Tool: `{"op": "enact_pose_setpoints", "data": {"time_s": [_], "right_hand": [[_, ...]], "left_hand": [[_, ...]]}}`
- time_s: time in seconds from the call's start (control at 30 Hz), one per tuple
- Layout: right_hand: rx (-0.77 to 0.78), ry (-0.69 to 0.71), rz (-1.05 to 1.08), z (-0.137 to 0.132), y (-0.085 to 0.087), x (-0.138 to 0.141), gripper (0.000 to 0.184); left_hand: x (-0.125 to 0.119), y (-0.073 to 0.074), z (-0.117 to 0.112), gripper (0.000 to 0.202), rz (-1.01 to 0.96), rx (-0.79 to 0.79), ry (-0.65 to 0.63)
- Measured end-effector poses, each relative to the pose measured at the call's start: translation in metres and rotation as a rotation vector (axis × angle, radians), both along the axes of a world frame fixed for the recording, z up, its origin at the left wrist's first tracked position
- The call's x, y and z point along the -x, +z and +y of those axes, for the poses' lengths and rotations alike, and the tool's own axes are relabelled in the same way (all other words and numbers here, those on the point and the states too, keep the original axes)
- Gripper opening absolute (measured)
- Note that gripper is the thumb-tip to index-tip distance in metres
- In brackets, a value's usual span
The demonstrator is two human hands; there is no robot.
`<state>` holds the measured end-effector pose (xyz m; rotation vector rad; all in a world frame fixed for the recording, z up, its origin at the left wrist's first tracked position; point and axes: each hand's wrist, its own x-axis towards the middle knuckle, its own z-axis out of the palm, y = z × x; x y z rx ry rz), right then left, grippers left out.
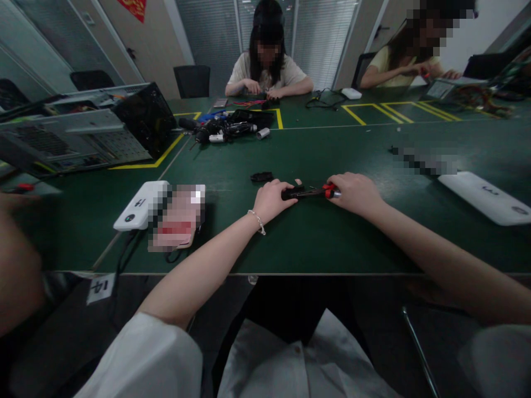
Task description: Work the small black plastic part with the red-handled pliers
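Observation:
My left hand (pixel 271 200) is closed around a small black plastic part (pixel 293 192) on the green table. My right hand (pixel 357 192) grips a red-handled tool (pixel 329 190), probably pliers, whose narrow dark front reaches left to the black part. Fingers cover part of both, so I cannot tell exactly how they meet. Just beyond my left hand lies another black plastic piece (pixel 261 177). A tiny pale scrap (pixel 298 182) sits behind the part.
To the left are a white power bank (pixel 141 205) and a pixelated phone (pixel 178 216). Another white device (pixel 485 196) lies right. An open computer case (pixel 83 130) and a heap of black parts (pixel 232 126) stand farther back. Two people work opposite; another's arm (pixel 19 260) is at left.

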<state>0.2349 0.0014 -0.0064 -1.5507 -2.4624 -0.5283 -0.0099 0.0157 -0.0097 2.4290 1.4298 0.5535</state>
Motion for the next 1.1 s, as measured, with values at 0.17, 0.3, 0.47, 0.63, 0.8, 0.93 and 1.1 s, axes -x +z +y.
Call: {"op": "enact_pose_setpoints", "data": {"time_s": [0.17, 0.3, 0.47, 0.63, 0.8, 0.93, 1.1], "right_hand": [[-0.003, 0.029, -0.016, 0.0016, 0.0003, -0.0013, 0.025], [-0.038, 0.058, -0.036, 0.0022, 0.0007, -0.0024, 0.026], [-0.062, 0.051, -0.061, 0.0004, 0.0022, -0.0015, 0.028], [-0.028, 0.05, -0.026, 0.0017, 0.0009, -0.0028, 0.028], [0.005, 0.057, 0.013, 0.0023, 0.0004, -0.0036, 0.027], [0.009, 0.043, 0.008, 0.0018, 0.0015, -0.0024, 0.026], [-0.019, 0.051, -0.028, 0.0013, 0.0025, -0.0017, 0.028]], "left_hand": [[0.0004, -0.0008, 0.0005, 0.035, -0.002, 0.007, 0.0], [0.0012, -0.0022, 0.0015, 0.036, -0.006, 0.002, -0.005], [0.0014, -0.0021, 0.0013, 0.036, -0.004, -0.001, -0.01], [0.0008, -0.0009, 0.0006, 0.035, -0.008, 0.005, -0.01], [0.0, 0.0007, -0.0001, 0.036, 0.0, 0.014, -0.006], [0.0003, 0.0009, 0.0002, 0.036, -0.001, 0.009, -0.008], [0.0005, -0.0009, 0.0014, 0.036, -0.008, -0.004, -0.004]]}}
